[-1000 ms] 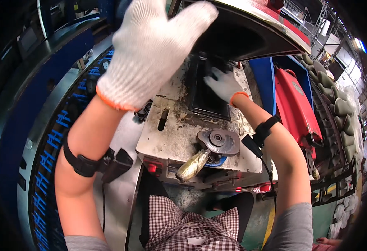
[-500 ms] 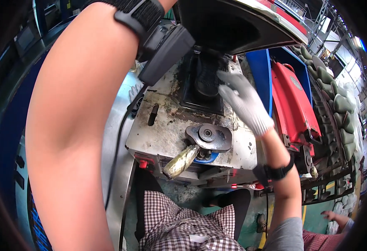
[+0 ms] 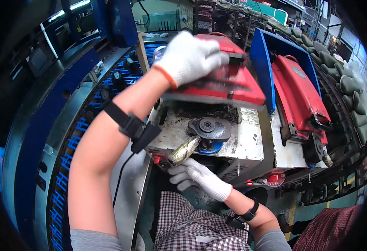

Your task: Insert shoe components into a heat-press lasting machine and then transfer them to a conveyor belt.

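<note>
My left hand (image 3: 188, 59), in a white knit glove, is at the front of the red lid (image 3: 242, 85) of a machine, its fingers closed at the dark handle (image 3: 236, 59). The lid is smeared by motion and covers the far part of the worn white machine top (image 3: 246, 131). My right hand (image 3: 201, 179), gloved too, is just below the tape-wrapped lever handle (image 3: 184, 150). Its fingers are apart and hold nothing. That lever runs to a dark metal clamp plate (image 3: 209, 129) at the machine's front.
A second machine with a red lid (image 3: 298, 90) and a blue side guard (image 3: 263, 62) stands at right. Beyond it, racks carry rows of greenish padded pieces (image 3: 325, 60). A conveyor with blue strips (image 3: 66, 167) runs at left. Another person's checked clothing (image 3: 334, 221) shows lower right.
The red lid has swung down from its raised position, my left hand coming down with it. My right hand has left the black piece inside and moved toward me, to the lever handle.
</note>
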